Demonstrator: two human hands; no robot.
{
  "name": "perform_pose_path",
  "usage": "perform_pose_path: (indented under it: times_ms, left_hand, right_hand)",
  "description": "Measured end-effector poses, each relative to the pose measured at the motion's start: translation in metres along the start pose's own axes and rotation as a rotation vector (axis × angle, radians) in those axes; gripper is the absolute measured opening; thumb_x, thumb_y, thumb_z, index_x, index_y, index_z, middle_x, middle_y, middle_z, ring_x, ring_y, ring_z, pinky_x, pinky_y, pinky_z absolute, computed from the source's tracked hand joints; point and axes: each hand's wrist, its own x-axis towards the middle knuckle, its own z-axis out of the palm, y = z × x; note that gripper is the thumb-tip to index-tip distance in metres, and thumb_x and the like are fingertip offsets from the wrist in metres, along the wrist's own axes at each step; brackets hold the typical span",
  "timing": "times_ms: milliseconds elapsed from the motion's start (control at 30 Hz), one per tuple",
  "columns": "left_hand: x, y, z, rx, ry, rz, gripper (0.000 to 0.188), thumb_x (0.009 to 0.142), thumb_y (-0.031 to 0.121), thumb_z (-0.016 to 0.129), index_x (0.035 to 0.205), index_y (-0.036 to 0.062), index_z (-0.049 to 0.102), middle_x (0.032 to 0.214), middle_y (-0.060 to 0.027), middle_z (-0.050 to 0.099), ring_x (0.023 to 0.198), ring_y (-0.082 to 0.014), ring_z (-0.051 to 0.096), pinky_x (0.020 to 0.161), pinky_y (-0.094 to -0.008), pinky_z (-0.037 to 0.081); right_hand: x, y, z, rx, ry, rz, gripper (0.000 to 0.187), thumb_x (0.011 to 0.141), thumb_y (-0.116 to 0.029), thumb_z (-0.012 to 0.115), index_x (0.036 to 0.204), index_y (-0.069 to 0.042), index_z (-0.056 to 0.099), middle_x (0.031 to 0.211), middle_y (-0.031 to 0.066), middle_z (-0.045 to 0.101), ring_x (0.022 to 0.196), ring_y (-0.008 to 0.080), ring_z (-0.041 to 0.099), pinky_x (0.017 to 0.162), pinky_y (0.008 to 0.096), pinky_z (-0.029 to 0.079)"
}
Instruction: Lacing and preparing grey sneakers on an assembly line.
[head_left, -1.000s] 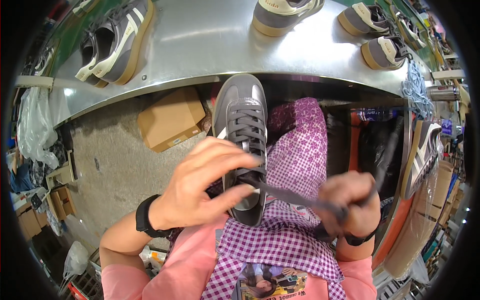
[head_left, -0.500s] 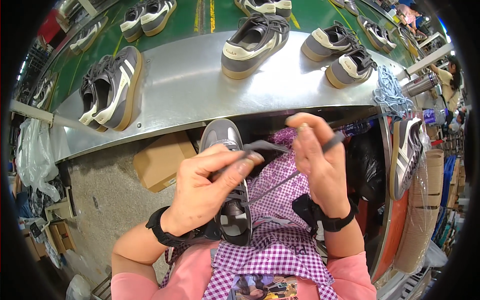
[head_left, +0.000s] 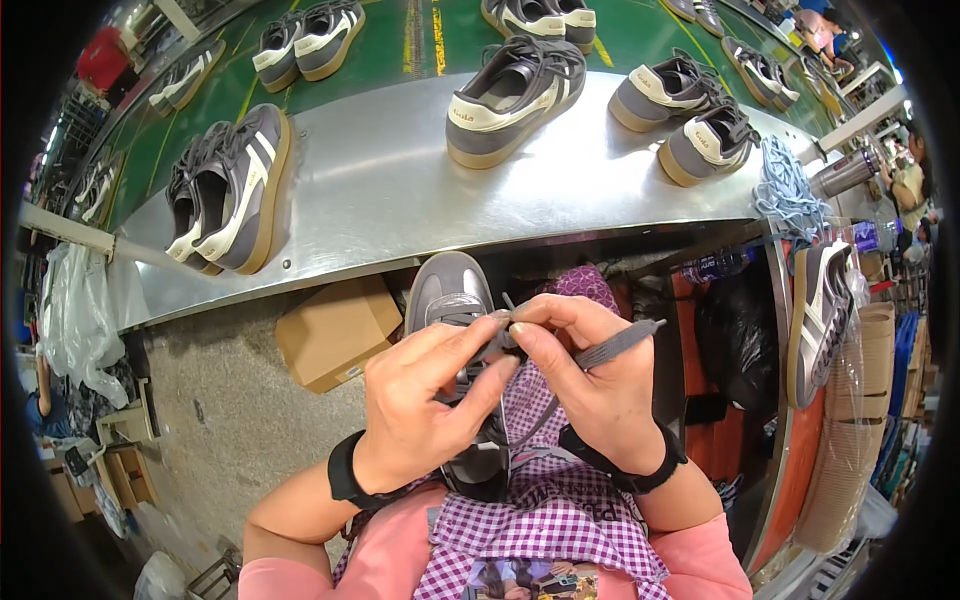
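Note:
A grey sneaker [head_left: 448, 285] rests on my lap, toe pointing away, its middle mostly covered by my hands. Above it, my left hand [head_left: 420, 388] is closed, fingertips pinching a dark grey shoelace [head_left: 617, 346]. My right hand [head_left: 605, 400] pinches the same lace, its fingertips touching those of the left. One flat stretch of lace sticks out past the right hand, and a thin strand hangs from the hands toward the shoe. Exactly how the lace lies between the fingertips is hidden.
Ahead is a metal ledge [head_left: 370, 190] carrying several sneakers, beside a green belt [head_left: 390, 45] with more shoes. Another sneaker [head_left: 820, 320] stands at right near a bundle of light blue laces [head_left: 790, 185]. A cardboard box [head_left: 335, 335] sits below the ledge, left of the shoe.
My right hand has come down and left to meet my left hand, which moved slightly right and down. The lace once stretched between them is now bunched at the fingertips.

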Motion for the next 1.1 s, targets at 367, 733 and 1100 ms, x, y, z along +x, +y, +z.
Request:
perform_pose_path:
  times_ms: [367,733,1100]
  left_hand:
    - [-0.003,-0.003,0.001,-0.862,0.014,-0.569,0.023,0.090,0.006,0.065,0.110,-0.0054,0.064,0.092,-0.0123,0.070,0.078,-0.0143,0.067,0.071,-0.0262,0.056]
    - [-0.007,-0.002,0.003,-0.855,0.020,-0.599,0.018,0.090,0.004,0.064,0.106,-0.0061,0.064,0.089,-0.0097,0.069,0.077,-0.0146,0.067,0.073,-0.0272,0.057]
    - [-0.013,-0.015,-0.011,-0.791,-0.172,-0.675,0.017,0.086,0.001,0.067,0.102,-0.0038,0.065,0.088,-0.0064,0.068,0.076,-0.0122,0.066,0.069,-0.0256,0.055]
  right_hand:
    - [0.006,-0.004,0.005,0.198,0.117,0.100,0.013,0.083,-0.004,0.071,0.095,-0.002,0.068,0.083,0.0073,0.066,0.058,0.0085,0.057,0.049,0.0221,0.042]
    - [-0.010,0.000,0.008,-0.284,0.081,-0.136,0.014,0.077,-0.001,0.073,0.090,-0.003,0.069,0.080,0.0079,0.067,0.056,0.0135,0.061,0.049,0.0239,0.047]
    - [-0.010,0.000,0.007,-0.272,-0.063,-0.101,0.010,0.076,0.002,0.070,0.084,-0.002,0.066,0.071,0.0068,0.062,0.056,0.0166,0.060,0.049,0.0264,0.047]
